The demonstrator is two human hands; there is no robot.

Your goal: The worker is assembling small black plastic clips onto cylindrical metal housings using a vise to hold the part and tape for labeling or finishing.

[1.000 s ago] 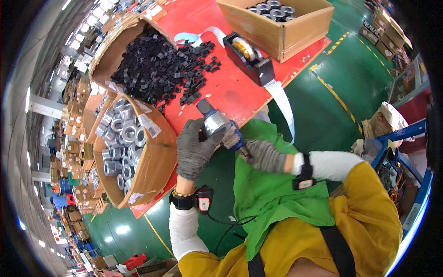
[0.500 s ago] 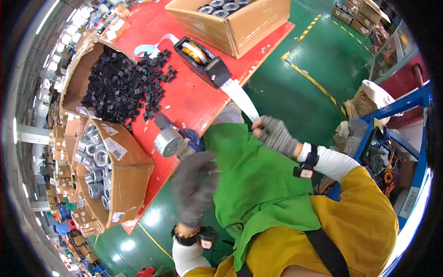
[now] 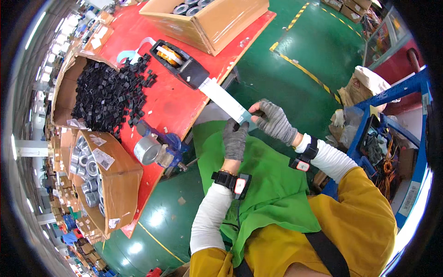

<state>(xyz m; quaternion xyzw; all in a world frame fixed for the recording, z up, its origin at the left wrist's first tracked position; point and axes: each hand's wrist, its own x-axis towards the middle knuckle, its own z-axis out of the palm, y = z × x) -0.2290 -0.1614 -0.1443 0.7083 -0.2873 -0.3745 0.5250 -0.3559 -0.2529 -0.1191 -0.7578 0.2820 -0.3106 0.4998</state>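
A white label strip (image 3: 224,99) runs from the black tape dispenser (image 3: 182,64) off the table edge toward my hands. The fingertips of my left hand (image 3: 235,141), in a grey glove with bare tips, close on the strip's free end. Beside that end, my right hand (image 3: 275,122), gloved the same way, has its thumb and forefinger apart. Left of my hands, a blue bench vise (image 3: 174,145) on the table edge has a silver metal ring (image 3: 147,150) at its jaws.
On the red table (image 3: 170,99) lies a heap of small black parts (image 3: 104,94), spilling from a carton. One carton (image 3: 122,180) holds silver metal fittings; another carton (image 3: 226,27) at the far side holds ring-shaped parts. A blue metal rack (image 3: 397,97) stands at right.
My left hand has moved from beside the vise, up and right to the strip's end. My right hand's pinch on the strip has loosened. The view has shifted slightly.
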